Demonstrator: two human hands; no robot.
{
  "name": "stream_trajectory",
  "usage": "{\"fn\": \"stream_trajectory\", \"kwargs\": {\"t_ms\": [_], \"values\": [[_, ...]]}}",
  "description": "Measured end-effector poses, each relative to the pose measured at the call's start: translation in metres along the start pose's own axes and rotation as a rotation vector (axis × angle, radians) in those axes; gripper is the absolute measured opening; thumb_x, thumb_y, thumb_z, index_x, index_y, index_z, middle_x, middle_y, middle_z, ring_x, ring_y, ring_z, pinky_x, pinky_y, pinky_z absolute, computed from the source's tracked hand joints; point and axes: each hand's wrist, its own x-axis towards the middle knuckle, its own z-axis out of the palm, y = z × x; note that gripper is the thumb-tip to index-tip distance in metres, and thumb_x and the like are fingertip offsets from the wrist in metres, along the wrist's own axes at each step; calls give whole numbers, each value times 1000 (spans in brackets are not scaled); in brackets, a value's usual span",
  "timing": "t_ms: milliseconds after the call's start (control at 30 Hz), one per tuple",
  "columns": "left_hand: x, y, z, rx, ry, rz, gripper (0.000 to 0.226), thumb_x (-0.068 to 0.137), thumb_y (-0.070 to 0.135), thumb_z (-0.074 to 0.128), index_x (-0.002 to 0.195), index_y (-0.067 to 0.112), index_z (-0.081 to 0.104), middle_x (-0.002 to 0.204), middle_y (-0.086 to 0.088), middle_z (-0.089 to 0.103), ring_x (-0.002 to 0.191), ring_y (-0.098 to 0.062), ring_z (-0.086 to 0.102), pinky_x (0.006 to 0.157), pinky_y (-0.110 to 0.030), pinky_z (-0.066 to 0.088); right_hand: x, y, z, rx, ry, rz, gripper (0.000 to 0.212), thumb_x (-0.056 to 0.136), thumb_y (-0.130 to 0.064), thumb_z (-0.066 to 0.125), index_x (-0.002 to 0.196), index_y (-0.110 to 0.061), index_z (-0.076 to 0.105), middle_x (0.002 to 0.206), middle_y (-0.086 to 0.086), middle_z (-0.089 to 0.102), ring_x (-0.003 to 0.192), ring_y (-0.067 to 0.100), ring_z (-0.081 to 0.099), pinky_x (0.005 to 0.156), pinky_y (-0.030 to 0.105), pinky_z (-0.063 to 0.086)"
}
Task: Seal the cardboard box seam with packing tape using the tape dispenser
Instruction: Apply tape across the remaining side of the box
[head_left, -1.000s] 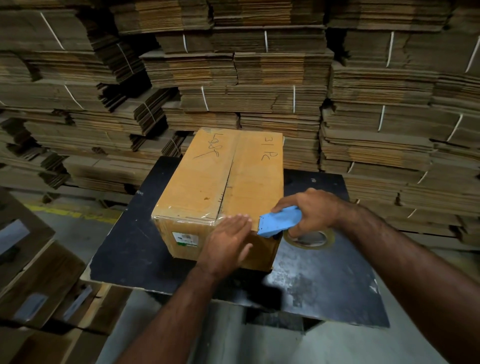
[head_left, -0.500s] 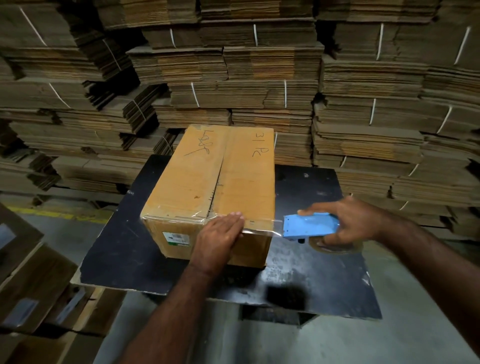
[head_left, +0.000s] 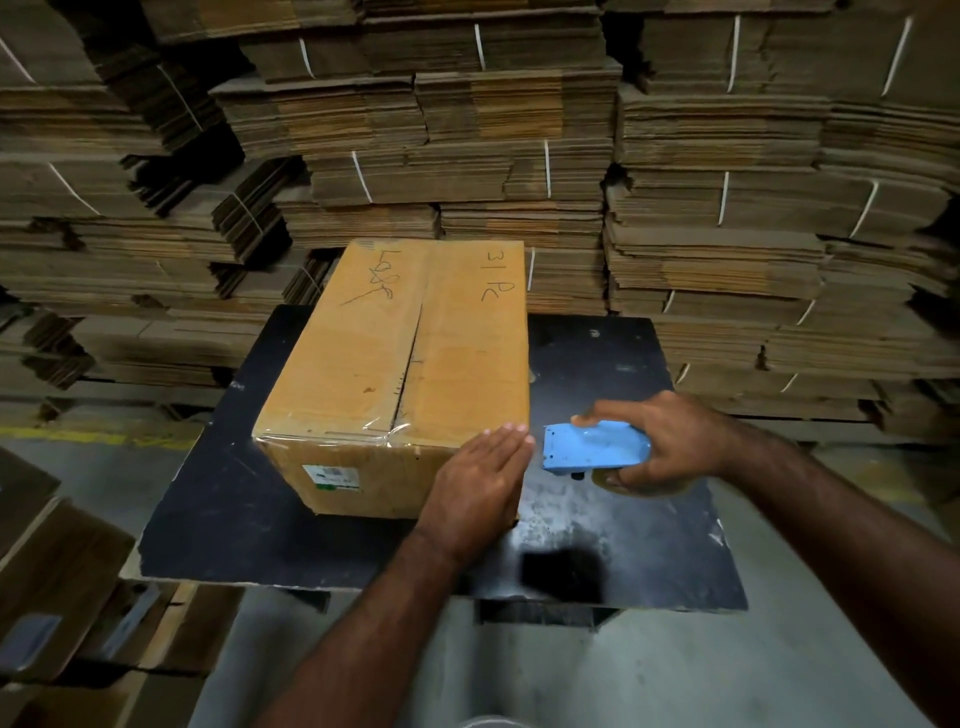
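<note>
A closed cardboard box with handwriting on top sits on a black table. Its centre seam runs away from me and looks untaped along most of its length. Clear tape lies across the box's near top edge. My left hand lies flat, fingers together, against the box's near right corner. My right hand holds a blue tape dispenser just right of that corner, above the table. The tape roll is mostly hidden under the hand.
Tall stacks of bundled flat cardboard fill the whole background behind the table. More cardboard pieces lie on the floor at the lower left. Grey floor shows below the table's near edge.
My right hand carried the dispenser off the box's corner to the right, stretching tape, and now holds it a little closer to the box. My left hand slid down onto the near right corner.
</note>
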Motion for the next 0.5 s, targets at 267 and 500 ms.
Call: {"fn": "stream_trajectory", "kwargs": {"t_ms": [267, 500], "values": [[2, 3, -3, -60, 11, -34, 70, 62, 6, 85, 129, 7, 65, 135, -12, 63, 124, -25, 60, 110, -38, 35, 3, -7, 7, 19, -29, 11, 66, 76, -65, 64, 134, -52, 37, 93, -12, 63, 72, 8, 59, 63, 24, 46], [3, 7, -8, -59, -23, -54, 68, 61, -2, 81, 127, 5, 66, 133, -13, 64, 122, -27, 62, 109, -39, 38, 16, -26, -10, -49, -73, -3, 57, 78, -56, 66, 129, -45, 45, 73, -21, 47, 67, -9, 38, 65, 26, 42]]}}
